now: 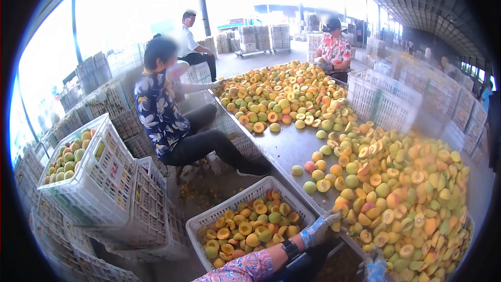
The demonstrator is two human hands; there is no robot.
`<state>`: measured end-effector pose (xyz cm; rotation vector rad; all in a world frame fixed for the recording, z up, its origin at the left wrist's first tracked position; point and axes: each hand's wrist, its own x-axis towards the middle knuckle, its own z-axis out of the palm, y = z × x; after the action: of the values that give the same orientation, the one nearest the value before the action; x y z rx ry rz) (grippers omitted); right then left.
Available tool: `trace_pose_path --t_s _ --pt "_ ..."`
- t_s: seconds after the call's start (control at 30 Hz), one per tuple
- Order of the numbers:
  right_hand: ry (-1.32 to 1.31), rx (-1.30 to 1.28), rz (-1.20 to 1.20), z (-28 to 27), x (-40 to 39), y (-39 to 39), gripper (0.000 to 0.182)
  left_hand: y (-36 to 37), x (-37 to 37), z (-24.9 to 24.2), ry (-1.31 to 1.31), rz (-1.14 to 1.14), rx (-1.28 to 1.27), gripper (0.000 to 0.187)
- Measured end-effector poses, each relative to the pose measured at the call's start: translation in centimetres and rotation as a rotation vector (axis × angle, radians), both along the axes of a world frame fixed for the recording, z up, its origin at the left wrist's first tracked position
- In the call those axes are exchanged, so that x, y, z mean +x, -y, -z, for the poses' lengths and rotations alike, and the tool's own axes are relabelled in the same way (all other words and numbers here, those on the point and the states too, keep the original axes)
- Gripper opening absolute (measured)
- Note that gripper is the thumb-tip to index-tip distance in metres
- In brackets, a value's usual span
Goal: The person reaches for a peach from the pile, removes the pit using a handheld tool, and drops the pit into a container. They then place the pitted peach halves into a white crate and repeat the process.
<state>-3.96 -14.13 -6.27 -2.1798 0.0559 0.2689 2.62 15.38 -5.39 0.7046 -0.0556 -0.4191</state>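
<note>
My left hand, in a grey and blue patterned glove, is at the near edge of the metal table, its fingers closed against a yellow-green fruit piece. My right hand, gloved too, is at the bottom of the view beside the big fruit pile; its fingers are blurred and partly cut off. Many of the fruits are halved, some with the hollow showing. Below and left of my left hand stands a white crate with halved fruit in it.
A person in a blue floral shirt sits left of the table. Another person is at its far end, and one in white sits behind. Stacked crates stand at left; a white crate is across the table.
</note>
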Motion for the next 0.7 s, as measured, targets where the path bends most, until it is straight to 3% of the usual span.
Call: trace_pose_path --t_s 0.03,0.07,0.17,0.23,0.37,0.4,0.47,0.7 --pt "0.148 -0.146 -0.08 2.8 0.6 1.4 0.02 0.0 0.0 -0.1 -0.007 0.0 0.0 0.051" --pt "0.138 -0.147 -0.081 3.0 0.5 1.6 0.02 0.1 0.0 0.1 -0.002 -0.017 -0.124 0.047" --pt "0.05 -0.092 -0.076 -1.2 0.4 -0.6 0.022 -0.2 -0.3 0.9 -0.046 -0.074 -0.272 0.042" --pt "-0.263 0.368 0.095 -7.8 -0.8 -4.5 0.023 -0.9 -1.1 -0.8 -0.101 -0.131 -0.262 0.044" --pt "-0.201 0.522 -0.066 -4.8 -0.2 -4.9 0.033 -0.3 -2.3 -1.7 -0.08 -0.156 -0.19 0.043" --pt "-0.257 0.397 -0.065 -9.4 -0.9 -6.2 0.032 0.3 -2.7 -1.9 -0.088 -0.16 -0.188 0.043" --pt "-0.256 0.401 -0.129 -8.5 -0.6 -6.2 0.031 1.2 -2.9 -2.4 -0.08 -0.111 -0.305 0.041" --pt "-0.287 0.551 -0.187 -7.0 -0.9 -6.4 0.022 3.3 -3.0 -2.9 -0.144 -0.105 -0.226 0.041"
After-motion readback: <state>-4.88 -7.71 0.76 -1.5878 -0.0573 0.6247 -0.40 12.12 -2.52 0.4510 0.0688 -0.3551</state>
